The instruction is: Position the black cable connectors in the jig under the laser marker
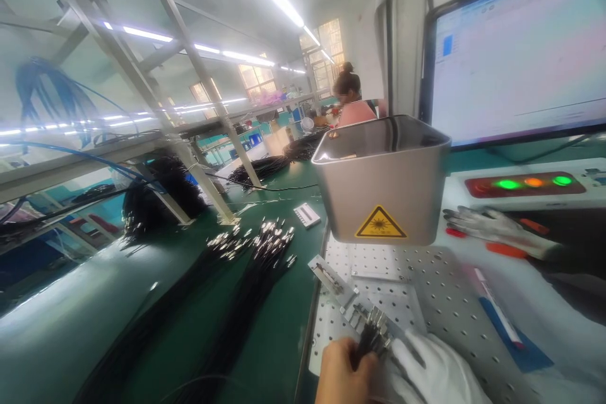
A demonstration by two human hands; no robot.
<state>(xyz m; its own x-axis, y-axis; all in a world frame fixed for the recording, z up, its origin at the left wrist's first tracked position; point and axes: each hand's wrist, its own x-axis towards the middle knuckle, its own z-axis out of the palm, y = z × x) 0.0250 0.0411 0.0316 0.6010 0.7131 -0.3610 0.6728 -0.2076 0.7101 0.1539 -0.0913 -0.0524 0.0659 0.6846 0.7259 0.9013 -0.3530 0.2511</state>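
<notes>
My bare left hand (345,371) is closed around a bunch of black cables (368,339) with silvery metal plugs at their ends. The plugs point up and away from me over the perforated metal plate (440,293). On my right hand (438,369) is a white glove; its bent fingers meet the right side of the same bunch, and some fingertips are hidden there. Just beyond the plugs, a narrow metal fixture (334,283) lies slanted on the plate.
A metal housing (379,183) with a yellow laser warning sign overhangs the plate. Cable bundles (255,271) lie on the green table at left. At right are a monitor (516,57), lit buttons (534,183), a grey glove (497,227) and a marker (499,309). Another person (355,101) sits further back.
</notes>
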